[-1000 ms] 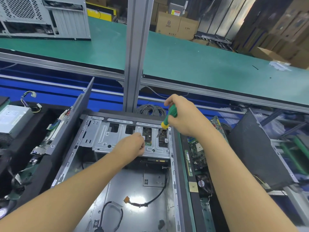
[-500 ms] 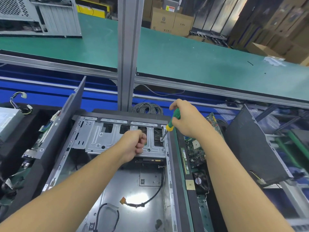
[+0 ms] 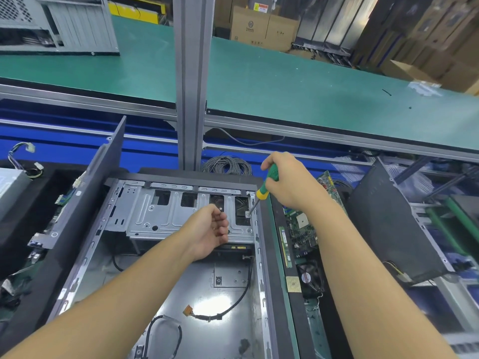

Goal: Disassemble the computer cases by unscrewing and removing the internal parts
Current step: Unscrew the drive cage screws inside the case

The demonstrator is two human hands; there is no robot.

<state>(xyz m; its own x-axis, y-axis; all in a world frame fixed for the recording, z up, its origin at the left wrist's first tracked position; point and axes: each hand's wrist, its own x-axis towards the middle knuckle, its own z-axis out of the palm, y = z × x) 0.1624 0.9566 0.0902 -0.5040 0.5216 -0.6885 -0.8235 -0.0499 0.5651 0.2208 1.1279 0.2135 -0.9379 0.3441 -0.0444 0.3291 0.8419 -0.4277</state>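
**Screwdriver set on the drive cage's right corner**

Standing by the bench, I see the open computer case (image 3: 85,255) lying flat. Nearer than the drive cage (image 3: 155,216), the case holds little: only a loose black cable (image 3: 228,309) with an orange plug lies on its bare metal floor.

The left hand (image 3: 207,231) hovers over the cage's near edge, fingers loosely curled and palm half turned up. I see nothing in it.

At the cage's right corner the tip of the green-and-yellow screwdriver (image 3: 267,182) sits on a screw (image 3: 248,213). The right hand (image 3: 290,180) is wrapped firmly round the handle.

I judge the cage is being unscrewed from the case. Next the screw must be backed out with steady downward pressure so the tip does not slip, and the free hand should be ready to catch it.

Right of the cage, outside the case wall, lies a motherboard (image 3: 300,224) with a fan (image 3: 308,277). Just behind the cage sits a coil of grey cable (image 3: 228,165). Beyond it runs a green conveyor belt (image 3: 285,86), and cardboard boxes (image 3: 259,27) stand farthest off.
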